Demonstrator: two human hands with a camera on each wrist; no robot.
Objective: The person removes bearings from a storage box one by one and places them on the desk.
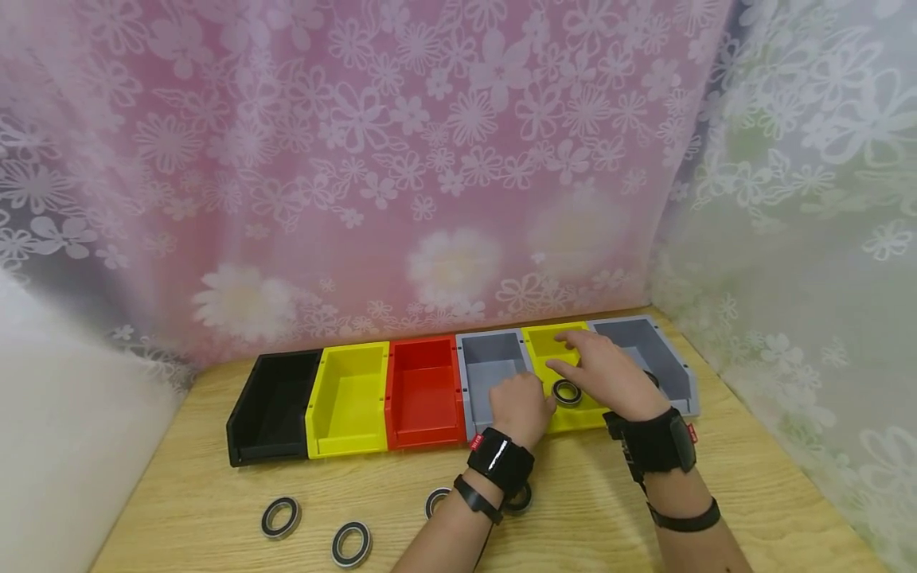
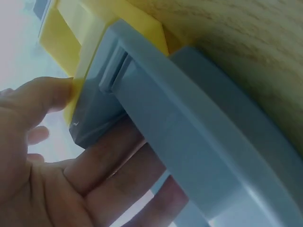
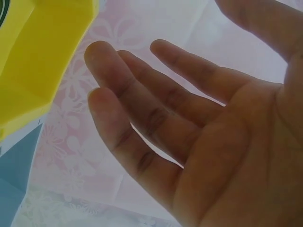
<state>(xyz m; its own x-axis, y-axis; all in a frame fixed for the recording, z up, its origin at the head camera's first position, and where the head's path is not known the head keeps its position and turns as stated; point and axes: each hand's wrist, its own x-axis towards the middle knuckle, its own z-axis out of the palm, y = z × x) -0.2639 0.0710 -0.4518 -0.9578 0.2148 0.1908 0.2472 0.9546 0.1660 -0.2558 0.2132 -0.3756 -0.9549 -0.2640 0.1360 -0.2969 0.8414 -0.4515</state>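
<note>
My left hand (image 1: 519, 410) grips the front of the left grey bin (image 2: 175, 123), its thumb on the neighbouring yellow wall (image 2: 75, 97) and its fingers inside the grey bin. Over the right-hand yellow bin (image 1: 555, 342), my right hand (image 1: 609, 372) hovers with spread, slightly bent fingers and nothing in them. Inside that yellow bin lies a black-sealed ball bearing (image 1: 567, 403), just left of the right hand. Another bearing (image 1: 651, 379) shows partly behind the right hand in the far-right grey bin (image 1: 677, 370).
The row continues left with a red bin (image 1: 426, 390), a yellow bin (image 1: 351, 390) and a black bin (image 1: 275, 406). Several bearings lie on the wooden table (image 1: 208, 509) in front, including one at left (image 1: 267, 521); the left forearm partly covers two. A flowered curtain (image 1: 430, 159) hangs behind.
</note>
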